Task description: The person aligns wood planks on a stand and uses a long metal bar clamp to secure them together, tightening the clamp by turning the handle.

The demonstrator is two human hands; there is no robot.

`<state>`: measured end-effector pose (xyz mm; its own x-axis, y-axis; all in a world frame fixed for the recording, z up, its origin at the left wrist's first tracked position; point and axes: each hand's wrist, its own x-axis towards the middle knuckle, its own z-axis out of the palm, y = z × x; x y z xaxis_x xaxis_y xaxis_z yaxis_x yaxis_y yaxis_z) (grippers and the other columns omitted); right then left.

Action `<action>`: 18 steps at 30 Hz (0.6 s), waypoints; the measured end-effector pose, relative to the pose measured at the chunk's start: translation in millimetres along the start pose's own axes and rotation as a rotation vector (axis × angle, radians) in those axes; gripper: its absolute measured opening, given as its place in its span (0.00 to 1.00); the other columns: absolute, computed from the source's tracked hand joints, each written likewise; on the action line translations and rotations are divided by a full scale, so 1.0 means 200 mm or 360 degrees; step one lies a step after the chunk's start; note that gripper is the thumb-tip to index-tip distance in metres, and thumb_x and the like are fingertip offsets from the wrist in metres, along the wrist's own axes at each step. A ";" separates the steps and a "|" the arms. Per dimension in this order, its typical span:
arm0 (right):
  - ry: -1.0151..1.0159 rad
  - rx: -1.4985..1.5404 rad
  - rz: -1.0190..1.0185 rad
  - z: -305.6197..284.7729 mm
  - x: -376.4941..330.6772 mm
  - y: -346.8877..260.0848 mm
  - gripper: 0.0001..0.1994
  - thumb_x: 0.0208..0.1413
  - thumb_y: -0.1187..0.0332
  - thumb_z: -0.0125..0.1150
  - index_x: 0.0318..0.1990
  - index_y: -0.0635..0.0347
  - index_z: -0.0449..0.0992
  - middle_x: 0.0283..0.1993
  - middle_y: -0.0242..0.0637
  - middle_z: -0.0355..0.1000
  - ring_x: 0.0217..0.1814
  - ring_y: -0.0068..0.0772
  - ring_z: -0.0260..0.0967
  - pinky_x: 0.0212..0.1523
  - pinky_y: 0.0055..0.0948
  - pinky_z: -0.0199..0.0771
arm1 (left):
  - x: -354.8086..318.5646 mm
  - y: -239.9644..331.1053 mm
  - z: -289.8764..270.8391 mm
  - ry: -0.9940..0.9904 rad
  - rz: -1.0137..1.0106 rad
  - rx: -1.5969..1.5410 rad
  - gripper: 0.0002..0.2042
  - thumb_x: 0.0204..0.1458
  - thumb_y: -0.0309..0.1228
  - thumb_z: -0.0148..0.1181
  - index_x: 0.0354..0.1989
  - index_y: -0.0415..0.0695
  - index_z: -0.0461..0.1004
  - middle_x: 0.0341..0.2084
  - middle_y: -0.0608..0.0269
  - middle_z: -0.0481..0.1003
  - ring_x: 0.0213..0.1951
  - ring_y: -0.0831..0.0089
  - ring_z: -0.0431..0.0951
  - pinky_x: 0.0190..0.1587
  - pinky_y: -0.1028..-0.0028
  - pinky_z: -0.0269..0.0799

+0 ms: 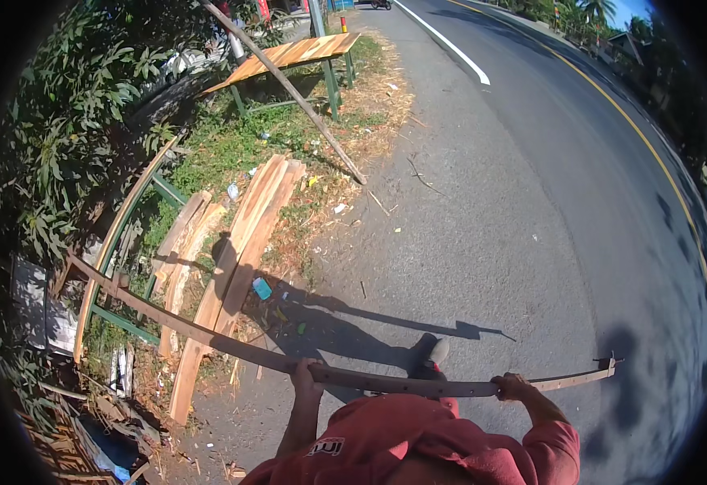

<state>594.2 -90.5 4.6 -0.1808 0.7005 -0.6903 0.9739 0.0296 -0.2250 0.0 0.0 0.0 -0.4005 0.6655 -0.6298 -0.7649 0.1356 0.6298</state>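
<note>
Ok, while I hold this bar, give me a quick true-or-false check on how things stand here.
1. The left hand and right hand both grip the long bar. True.
2. The bar's end fitting sits out past the left hand. False: it is out past the right hand.
3. The pole crosses in front of the slatted table. True.
4. The loose boards lie across the white line. False: they lie left of the road.
5. The shirt is green. False: it is red.

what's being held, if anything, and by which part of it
A long bar: the left hand grips it near its middle, the right hand nearer its right end.
</note>
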 end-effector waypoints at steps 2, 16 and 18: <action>-0.0057 0.0038 0.0054 0.06 -0.08 0.13 0.26 0.41 0.60 0.70 0.52 0.50 0.76 0.47 0.46 0.74 0.53 0.51 0.73 0.53 0.45 0.73 | -0.03 -0.14 0.16 -0.0026 -0.0118 0.0076 0.06 0.48 0.23 0.57 0.31 0.42 0.66 0.26 0.58 0.70 0.29 0.62 0.77 0.38 0.62 0.79; 0.0039 0.0634 0.0247 -0.10 0.42 1.28 0.32 0.35 0.65 0.73 0.54 0.52 0.73 0.53 0.47 0.73 0.57 0.51 0.71 0.54 0.44 0.75 | 0.27 -0.94 2.18 -0.0250 -0.0284 0.0672 0.06 0.46 0.21 0.61 0.32 0.39 0.72 0.24 0.60 0.75 0.26 0.68 0.75 0.32 0.66 0.73; -0.0171 0.0604 0.0440 -0.26 0.49 1.32 0.33 0.34 0.62 0.75 0.54 0.53 0.73 0.54 0.48 0.72 0.57 0.51 0.71 0.55 0.45 0.74 | 0.32 -0.99 2.40 -0.0211 -0.0312 0.0878 0.03 0.46 0.24 0.63 0.26 0.40 0.75 0.23 0.63 0.76 0.26 0.72 0.74 0.33 0.68 0.70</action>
<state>840.6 22.7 -86.4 0.0452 0.5672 -0.8223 0.8723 -0.4236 -0.2442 368.6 367.7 52.8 -0.1851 0.6706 -0.7184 -0.4289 0.6026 0.6730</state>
